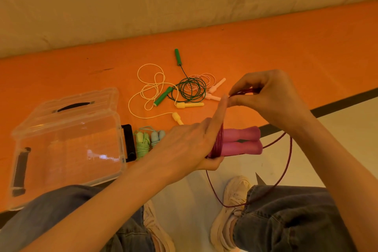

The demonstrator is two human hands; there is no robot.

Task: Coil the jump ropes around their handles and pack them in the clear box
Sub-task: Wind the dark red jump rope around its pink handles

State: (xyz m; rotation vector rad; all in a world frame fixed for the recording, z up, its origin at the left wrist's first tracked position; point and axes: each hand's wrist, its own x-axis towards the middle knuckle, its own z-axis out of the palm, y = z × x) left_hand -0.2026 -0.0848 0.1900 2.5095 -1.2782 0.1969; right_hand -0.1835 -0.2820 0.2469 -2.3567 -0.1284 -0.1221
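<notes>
Head view: pink jump rope being coiled, both hands on it.

Left hand point(188, 145) is gripping the two pink handles point(241, 141) side by side, index finger sticking straight up; dark red cord point(217, 143) is sitting wound around them next to the fingers. Right hand point(268, 96) is pinching the cord above the handles, slack looping down over the knee. Clear box point(67, 141) is lying open on the orange surface point(286, 51), left of the hands. Green point(141, 145) and blue point(156, 137) coiled ropes are sitting just beside the box; loose green, yellow and pale pink ropes are lying farther back.
</notes>
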